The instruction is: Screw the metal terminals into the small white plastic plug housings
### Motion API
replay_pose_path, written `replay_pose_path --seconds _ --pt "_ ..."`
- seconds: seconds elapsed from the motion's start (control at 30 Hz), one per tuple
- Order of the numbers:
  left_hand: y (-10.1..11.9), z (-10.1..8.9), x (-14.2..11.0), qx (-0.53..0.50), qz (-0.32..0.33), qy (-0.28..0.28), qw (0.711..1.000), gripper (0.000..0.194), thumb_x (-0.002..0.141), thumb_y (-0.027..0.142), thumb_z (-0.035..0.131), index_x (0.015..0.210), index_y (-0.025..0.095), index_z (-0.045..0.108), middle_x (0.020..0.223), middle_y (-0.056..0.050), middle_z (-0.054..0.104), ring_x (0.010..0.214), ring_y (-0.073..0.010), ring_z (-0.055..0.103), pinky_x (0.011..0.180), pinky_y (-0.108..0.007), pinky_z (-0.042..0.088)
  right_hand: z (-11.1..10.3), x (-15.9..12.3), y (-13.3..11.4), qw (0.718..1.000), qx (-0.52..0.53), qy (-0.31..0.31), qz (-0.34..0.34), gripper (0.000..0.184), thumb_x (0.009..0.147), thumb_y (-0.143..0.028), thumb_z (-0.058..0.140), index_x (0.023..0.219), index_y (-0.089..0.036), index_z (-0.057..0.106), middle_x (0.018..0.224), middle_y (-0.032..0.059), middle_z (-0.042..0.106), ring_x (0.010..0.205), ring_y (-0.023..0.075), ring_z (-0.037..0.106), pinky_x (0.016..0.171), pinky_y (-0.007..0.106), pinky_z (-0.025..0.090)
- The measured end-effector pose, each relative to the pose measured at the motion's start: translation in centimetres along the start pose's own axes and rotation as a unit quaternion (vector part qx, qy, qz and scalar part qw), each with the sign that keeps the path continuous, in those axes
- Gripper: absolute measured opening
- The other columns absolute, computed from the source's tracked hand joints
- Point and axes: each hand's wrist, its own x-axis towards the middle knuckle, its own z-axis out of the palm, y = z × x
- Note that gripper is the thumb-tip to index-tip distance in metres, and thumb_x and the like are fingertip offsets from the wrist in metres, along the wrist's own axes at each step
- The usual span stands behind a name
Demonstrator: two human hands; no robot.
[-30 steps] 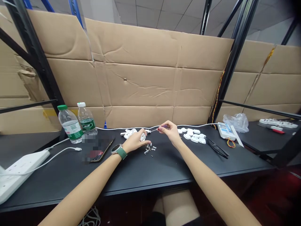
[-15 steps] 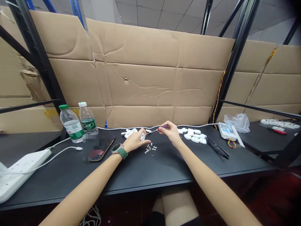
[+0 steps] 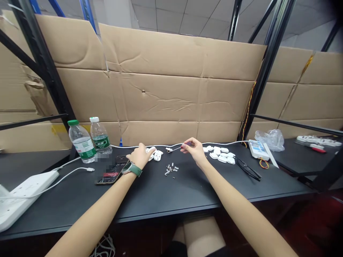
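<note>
In the head view my left hand (image 3: 138,157), with a green-strapped watch on its wrist, reaches over a small pile of white plastic parts (image 3: 157,155) on the desk. Its fingers are spread and partly hidden from me; no part shows clearly gripped. My right hand (image 3: 195,151) pinches a thin screwdriver (image 3: 177,148) with a red and purple handle. The shaft points left, its tip near a small white piece (image 3: 168,150). Between the hands lie several small screws and tiny light pieces (image 3: 170,170). More white plastic parts (image 3: 222,155) sit right of my right hand.
A phone (image 3: 112,173) lies beside my left wrist, with two water bottles (image 3: 81,141) behind it. A white power strip (image 3: 26,196) is at far left. Black-framed glasses (image 3: 248,168), a white device (image 3: 258,150) and a clear plastic bag (image 3: 273,140) are on the right. Cardboard (image 3: 160,96) stands behind.
My left hand has moved left, away from the screwdriver, to the pile; the white part it held is no longer at the tip. My right hand has stayed nearly still with the screwdriver.
</note>
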Motion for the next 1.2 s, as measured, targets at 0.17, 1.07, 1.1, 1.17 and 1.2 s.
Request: replay_pose_path --seconds 0.17,1.07,1.1,1.17,1.2 --pt "-0.6 -0.1 0.5 0.013 -0.045 -0.028 0.999 0.063 0.085 0.071 0.054 0.116 0.016 0.061 0.124 -0.027 0.068 0.117 -0.0469 0.063 0.096 -0.061 0.042 -0.1 0.1 0.0 1.0 -0.012 0.0 -0.006 0.047 0.067 -0.056 0.087 0.089 -0.021 0.064 0.078 0.0026 0.075 0.062 0.0207 0.075 0.057 0.028 0.061" --pt "1.2 1.0 -0.7 -0.109 0.296 -0.003 0.949 0.045 0.089 0.062 0.063 0.11 0.023 0.052 0.076 -0.001 0.067 0.073 -0.0239 0.068 0.067 -0.028 0.039 0.0 0.2 -0.1 1.0 0.003 -0.023 -0.005 0.048 0.08 -0.064 0.074 0.087 -0.022 0.05 0.064 -0.0032 0.068 0.044 0.0134 0.064 0.039 0.019 0.045" --pt "1.4 1.3 -0.8 -0.114 0.323 -0.016 0.939 0.045 0.089 0.062 0.064 0.109 0.024 0.052 0.075 0.0 0.065 0.071 -0.0229 0.066 0.065 -0.027 0.038 0.1 0.1 -0.1 1.0 0.003 -0.026 -0.003 0.048 0.081 -0.064 0.073 0.087 -0.023 0.048 0.062 -0.004 0.067 0.044 0.0136 0.064 0.039 0.019 0.045" --pt "1.6 1.7 -1.2 -0.11 0.354 -0.023 0.928 0.046 0.087 0.063 0.065 0.108 0.024 0.053 0.071 0.002 0.062 0.068 -0.0223 0.063 0.063 -0.027 0.035 0.1 0.1 -0.1 1.0 -0.004 -0.031 -0.004 0.048 0.08 -0.064 0.073 0.087 -0.023 0.048 0.061 -0.0044 0.066 0.044 0.0134 0.064 0.039 0.019 0.045" --pt "1.7 1.9 -1.3 -0.105 0.363 -0.025 0.926 0.047 0.087 0.064 0.065 0.108 0.024 0.054 0.07 0.002 0.06 0.068 -0.0223 0.062 0.063 -0.027 0.034 0.1 0.0 -0.1 0.999 -0.01 -0.032 -0.005 0.048 0.08 -0.063 0.073 0.087 -0.023 0.049 0.061 -0.0045 0.066 0.044 0.0133 0.064 0.039 0.019 0.045"
